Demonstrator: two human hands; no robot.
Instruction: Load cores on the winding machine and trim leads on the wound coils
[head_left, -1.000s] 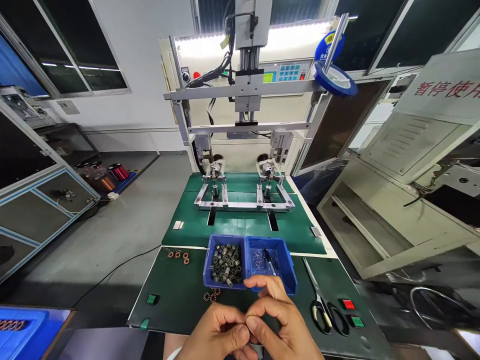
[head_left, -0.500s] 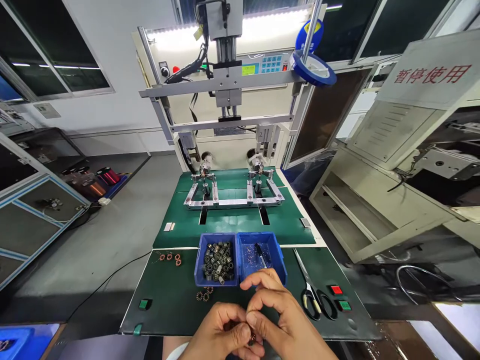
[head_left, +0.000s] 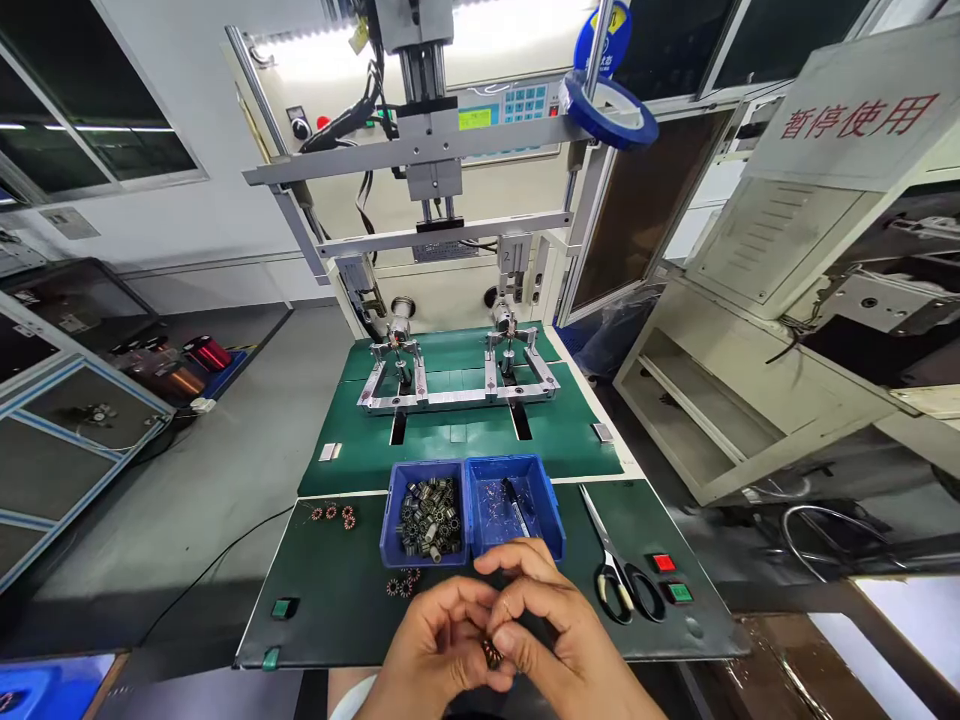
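Note:
A small copper-wound ring [head_left: 492, 654] is pinched between the fingertips at the table's front edge. My left hand [head_left: 442, 640] grips it from the left, its fingers curled. From the right, my right hand [head_left: 544, 620] has its thumb and a finger pressed together beside the ring; whatever is between them is too small to make out. Several wound rings [head_left: 403, 583] lie just beyond my left hand, and more [head_left: 331, 512] lie farther left. A blue bin [head_left: 386, 535] full of grey metal cores stands beyond my hands, beside a blue bin [head_left: 556, 520] with a pen and wire scraps.
Black-handled scissors [head_left: 615, 570] lie to the right, near a red button [head_left: 662, 563] and a green button [head_left: 679, 593]. Another green button [head_left: 283, 608] sits at left. Behind the bins stands a machine with a metal frame [head_left: 457, 400].
The view has shifted slightly. My fingers have moved a little around the wound ring, which now shows more clearly between my hands.

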